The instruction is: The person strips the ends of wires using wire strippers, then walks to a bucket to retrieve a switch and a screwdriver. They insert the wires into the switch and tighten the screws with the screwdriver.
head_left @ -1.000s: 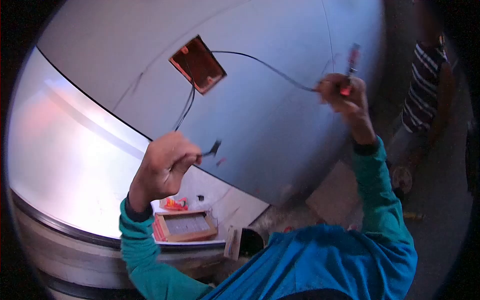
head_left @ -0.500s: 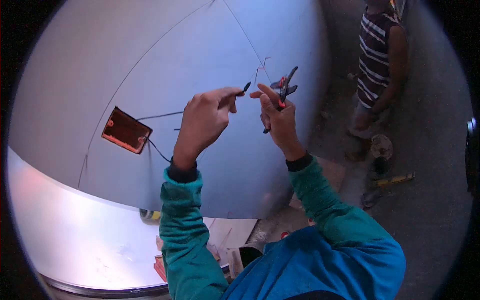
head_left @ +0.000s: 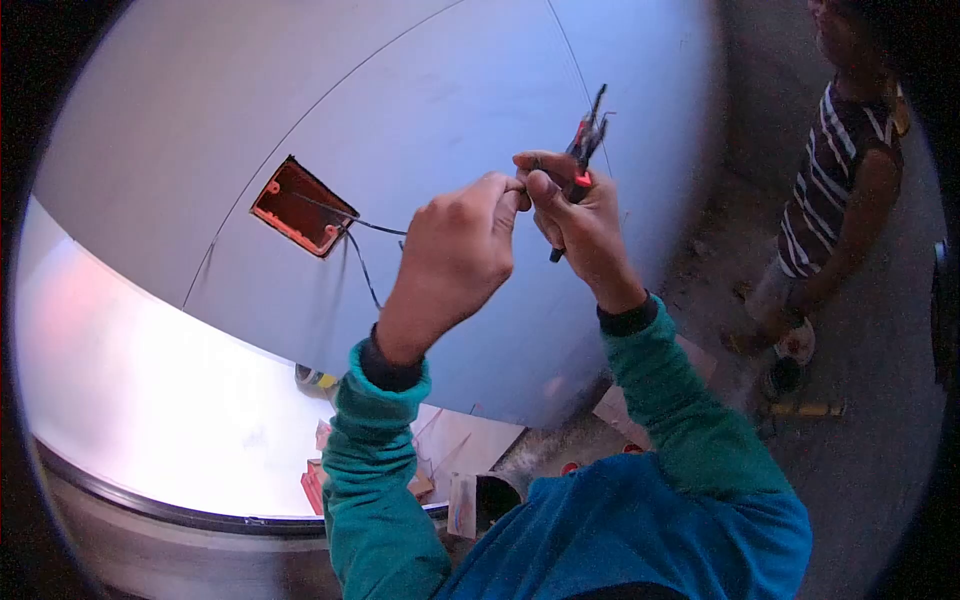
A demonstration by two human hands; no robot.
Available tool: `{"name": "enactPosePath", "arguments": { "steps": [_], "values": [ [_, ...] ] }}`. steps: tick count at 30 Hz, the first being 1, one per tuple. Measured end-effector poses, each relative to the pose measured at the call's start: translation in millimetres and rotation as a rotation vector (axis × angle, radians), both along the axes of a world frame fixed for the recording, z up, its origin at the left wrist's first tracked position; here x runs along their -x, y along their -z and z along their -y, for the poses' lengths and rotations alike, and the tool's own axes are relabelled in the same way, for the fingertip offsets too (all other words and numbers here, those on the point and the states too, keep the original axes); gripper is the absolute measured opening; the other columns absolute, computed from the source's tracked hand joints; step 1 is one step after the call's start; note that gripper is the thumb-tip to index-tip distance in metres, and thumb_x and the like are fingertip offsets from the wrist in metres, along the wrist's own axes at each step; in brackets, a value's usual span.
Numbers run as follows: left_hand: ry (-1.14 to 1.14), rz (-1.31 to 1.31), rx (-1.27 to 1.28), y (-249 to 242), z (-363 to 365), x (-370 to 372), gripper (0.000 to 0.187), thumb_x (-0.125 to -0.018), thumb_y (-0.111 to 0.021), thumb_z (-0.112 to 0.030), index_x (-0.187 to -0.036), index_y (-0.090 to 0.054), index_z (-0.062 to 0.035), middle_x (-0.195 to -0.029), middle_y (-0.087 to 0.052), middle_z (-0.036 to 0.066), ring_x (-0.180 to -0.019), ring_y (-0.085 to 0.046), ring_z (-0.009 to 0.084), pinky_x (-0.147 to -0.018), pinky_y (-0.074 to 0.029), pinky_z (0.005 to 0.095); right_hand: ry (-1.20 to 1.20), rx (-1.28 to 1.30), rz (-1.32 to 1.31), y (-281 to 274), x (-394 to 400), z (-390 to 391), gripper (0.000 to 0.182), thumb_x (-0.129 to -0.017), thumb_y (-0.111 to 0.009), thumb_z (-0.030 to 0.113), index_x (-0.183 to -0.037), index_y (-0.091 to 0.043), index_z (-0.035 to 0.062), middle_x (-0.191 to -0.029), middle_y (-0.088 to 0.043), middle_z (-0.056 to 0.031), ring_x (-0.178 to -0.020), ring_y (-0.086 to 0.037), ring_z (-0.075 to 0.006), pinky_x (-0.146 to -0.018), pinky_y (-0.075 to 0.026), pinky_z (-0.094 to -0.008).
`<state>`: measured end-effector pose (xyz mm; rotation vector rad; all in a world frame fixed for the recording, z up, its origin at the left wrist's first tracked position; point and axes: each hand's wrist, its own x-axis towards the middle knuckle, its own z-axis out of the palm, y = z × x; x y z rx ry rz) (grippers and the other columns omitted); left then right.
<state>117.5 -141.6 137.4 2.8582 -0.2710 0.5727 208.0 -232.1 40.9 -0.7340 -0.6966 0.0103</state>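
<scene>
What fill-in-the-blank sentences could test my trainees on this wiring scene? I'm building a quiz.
1. The right hand grips red-handled ____.
2. Thin dark wires run out of the red ____ recessed in the wall.
3. The left hand meets the right hand at the ____.
Missing words: pliers; box; fingertips

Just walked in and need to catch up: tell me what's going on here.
A person in a teal sleeve works on wiring at a grey wall. Both hands are raised close together: the left hand pinches the end of a thin black wire that runs from an orange wall box, and the right hand grips pliers with their tips pointing up. A second person in a striped shirt stands to the right, not touching anything here.
</scene>
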Motion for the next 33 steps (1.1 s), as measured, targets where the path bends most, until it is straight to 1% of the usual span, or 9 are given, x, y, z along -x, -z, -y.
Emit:
{"name": "enactPosePath", "arguments": {
  "steps": [5,9,14,17,22,26,28,31,33],
  "values": [
    [-0.080,0.078,-0.057,15.4,-6.4,-0.5,0.026,-0.092,-0.042,-0.025,-0.092,-0.052,-0.0007,-0.079,-0.059,0.022,-0.078,-0.059,0.0389,-0.065,-0.043,0.0469,0.014,-0.032,-0.144,-2.3,13.2,-29.7,0.025,-0.088,-0.060,0.025,-0.080,-0.058,0.0014,-0.057,-0.049,0.0031,-0.043,-0.042,-0.0016,-0.036,-0.029,-0.0185],
    [0.114,0.216,0.001,21.3,-25.5,-21.5,0.036,-0.090,-0.050,-0.034,-0.082,-0.051,0.0018,-0.065,-0.052,0.022,-0.057,-0.052,0.0353,-0.052,-0.041,0.0401,-0.029,-0.428,-0.300,-25.8,24.4,-38.5,0.013,-0.084,-0.058,0.009,-0.075,-0.057,-0.0003,-0.059,-0.054,-0.0040,-0.045,-0.052,-0.0094,-0.039,-0.040,-0.0226],
    [0.058,0.254,0.247,13.2,-20.8,-36.9,0.048,-0.085,-0.062,-0.040,-0.060,-0.043,-0.0045,-0.053,-0.038,-0.004,-0.050,-0.036,0.0047,-0.040,-0.028,0.0218,-0.136,-0.583,-0.481,-45.6,16.0,-44.7,0.023,-0.089,-0.055,0.014,-0.074,-0.054,-0.0029,-0.064,-0.057,-0.0068,-0.045,-0.054,-0.0120,-0.038,-0.045,-0.0249],
    [-0.004,0.265,0.308,19.5,-23.9,-29.0,0.048,-0.085,-0.062,-0.039,-0.059,-0.042,-0.0047,-0.053,-0.037,-0.003,-0.049,-0.036,0.0045,-0.039,-0.028,0.0214,-0.149,-0.546,-0.456,-41.0,20.0,-50.1,0.024,-0.090,-0.050,0.014,-0.077,-0.052,-0.0063,-0.077,-0.056,-0.0133,-0.045,-0.055,-0.0152,-0.038,-0.048,-0.0250],
    [0.042,0.164,0.243,7.9,-33.6,-17.0,0.037,-0.095,-0.041,-0.024,-0.069,-0.041,0.0022,-0.058,-0.041,0.005,-0.059,-0.034,0.0124,-0.052,-0.029,0.0299,0.079,-0.171,-0.246,-32.8,9.0,-57.6,0.023,-0.085,-0.059,0.020,-0.078,-0.064,-0.0016,-0.067,-0.061,-0.0034,-0.054,-0.052,-0.0076,-0.049,-0.042,-0.0242],
    [0.148,0.162,0.464,5.4,-41.0,-13.3,0.033,-0.094,-0.036,-0.022,-0.087,-0.053,0.0051,-0.072,-0.054,0.011,-0.068,-0.047,0.0151,-0.062,-0.040,0.0282,0.175,-0.002,-0.017,-26.0,13.4,-66.5,0.026,-0.086,-0.060,0.024,-0.079,-0.065,-0.0006,-0.062,-0.058,-0.0004,-0.058,-0.052,-0.0070,-0.051,-0.042,-0.0241],
    [0.116,0.009,0.409,4.6,-48.8,-10.3,0.037,-0.095,-0.040,-0.028,-0.097,-0.053,0.0062,-0.076,-0.055,0.011,-0.073,-0.051,0.0159,-0.066,-0.044,0.0278,-0.037,-0.107,-0.218,-30.0,16.4,-66.6,0.028,-0.088,-0.059,0.026,-0.084,-0.064,-0.0014,-0.060,-0.054,0.0023,-0.047,-0.046,-0.0041,-0.040,-0.035,-0.0186],
    [0.135,0.074,0.337,7.8,-39.3,-11.8,0.045,-0.093,-0.046,-0.038,-0.100,-0.052,0.0059,-0.077,-0.055,0.010,-0.073,-0.050,0.0141,-0.062,-0.044,0.0277,0.096,-0.329,-0.171,-34.0,15.2,-79.3,0.026,-0.090,-0.057,0.022,-0.081,-0.062,-0.0025,-0.067,-0.057,-0.0021,-0.048,-0.048,-0.0064,-0.043,-0.040,-0.0191],
    [0.186,0.174,0.426,13.0,-53.0,-22.2,0.050,-0.088,-0.054,-0.046,-0.085,-0.052,0.0039,-0.069,-0.051,0.007,-0.065,-0.045,0.0110,-0.054,-0.040,0.0280,-0.003,-0.378,-0.254,-41.5,21.4,-81.4,0.027,-0.090,-0.056,0.021,-0.079,-0.061,-0.0026,-0.070,-0.057,-0.0038,-0.049,-0.049,-0.0069,-0.044,-0.042,-0.0194]
  ]
}}
